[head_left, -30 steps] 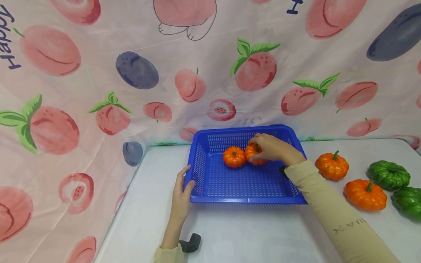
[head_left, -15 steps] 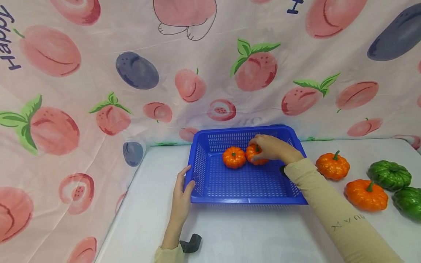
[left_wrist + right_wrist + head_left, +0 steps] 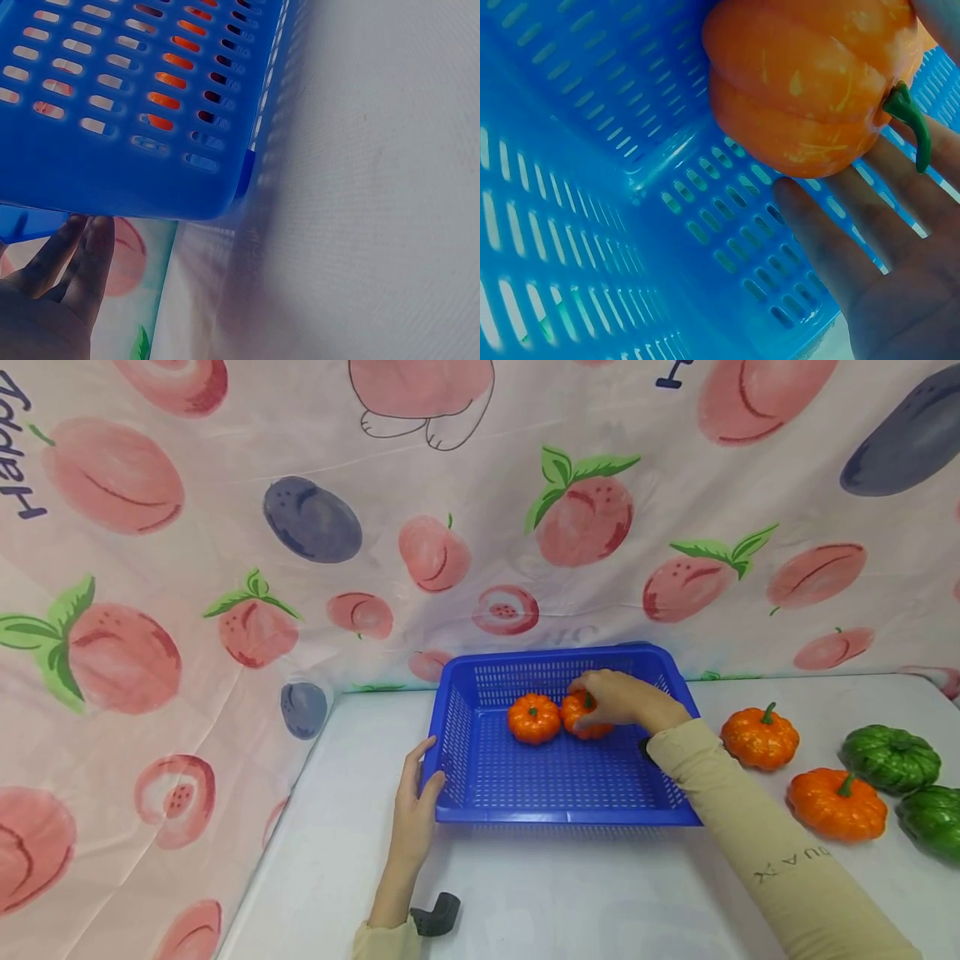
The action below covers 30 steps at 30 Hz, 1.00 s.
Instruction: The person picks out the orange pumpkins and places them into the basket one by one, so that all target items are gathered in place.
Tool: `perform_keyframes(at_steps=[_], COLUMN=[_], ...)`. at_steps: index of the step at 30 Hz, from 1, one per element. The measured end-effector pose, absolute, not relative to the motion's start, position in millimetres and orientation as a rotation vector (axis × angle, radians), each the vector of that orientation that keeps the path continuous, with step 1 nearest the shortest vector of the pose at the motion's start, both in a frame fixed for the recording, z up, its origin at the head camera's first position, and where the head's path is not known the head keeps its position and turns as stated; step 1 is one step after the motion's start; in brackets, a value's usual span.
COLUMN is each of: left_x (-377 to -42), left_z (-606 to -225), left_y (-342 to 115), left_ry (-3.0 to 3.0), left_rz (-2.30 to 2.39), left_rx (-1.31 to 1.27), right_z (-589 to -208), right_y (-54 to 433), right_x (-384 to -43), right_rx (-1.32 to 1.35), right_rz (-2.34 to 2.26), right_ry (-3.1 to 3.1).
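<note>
Right hand (image 3: 618, 697) is in the basket (image 3: 570, 817), its grip clamped on the rear right pumpkin (image 3: 572, 712): thumb on the near side, fingers round the far side and underneath, green stem (image 3: 911, 124) pointing toward the palm. Makes sense, that's a squat ribbed thing, so taking it round the flanks should hold better than the thin stem. Whether it bears on the basket floor or is a touch clear, can't tell

Left pumpkin (image 3: 534, 720) sits right up against it or just beside, stem up. Both are toward the back wall, so the front half of the floor is bare; my read is the back was filled first to leave room up front

Left hand (image 3: 412, 810) is on the basket's left rim near the front corner, fingers and thumb spread and touching; can't tell if that grip is pinching or only pressing. Likely there to stop the basket sliding on the table (image 3: 562, 893) while the other arm reaches over the right side

Two loose orange pumpkins (image 3: 761, 739) and two green pumpkins (image 3: 890, 758) are on the table right of the basket, probably parked there for an easy right-arm reach. Black piece (image 3: 438, 914) sits by the left wrist, looks like rig hardware
</note>
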State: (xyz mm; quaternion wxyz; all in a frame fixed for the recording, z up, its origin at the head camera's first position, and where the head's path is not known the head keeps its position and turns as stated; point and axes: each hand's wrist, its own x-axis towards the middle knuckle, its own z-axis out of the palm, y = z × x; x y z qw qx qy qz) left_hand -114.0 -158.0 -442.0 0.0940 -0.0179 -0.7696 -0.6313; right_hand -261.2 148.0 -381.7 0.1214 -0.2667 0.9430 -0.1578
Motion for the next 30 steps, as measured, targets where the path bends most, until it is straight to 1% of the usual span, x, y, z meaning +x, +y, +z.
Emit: perform_keyframes(at_steps=[11, 18, 30], left_x=[-114.8, -114.6, -114.5], left_z=[-442.2, -441.4, -441.6], left_y=[-158.2, -158.1, -157.6], left_ry=[-2.277, -2.277, -2.282], left_rz=[-1.879, -1.889, -1.876], left_rx=[-0.046, -0.047, -0.055], right_z=[-381.0, -380.8, -377.5], right_y=[146.3, 147.2, 147.4], right_x=[-260.8, -260.5, -258.4], right_rx=[-0.758, -0.837, -0.866], right_rz=[-0.463, -0.446, -0.418], right_ry=[2.749, 2.765, 2.782])
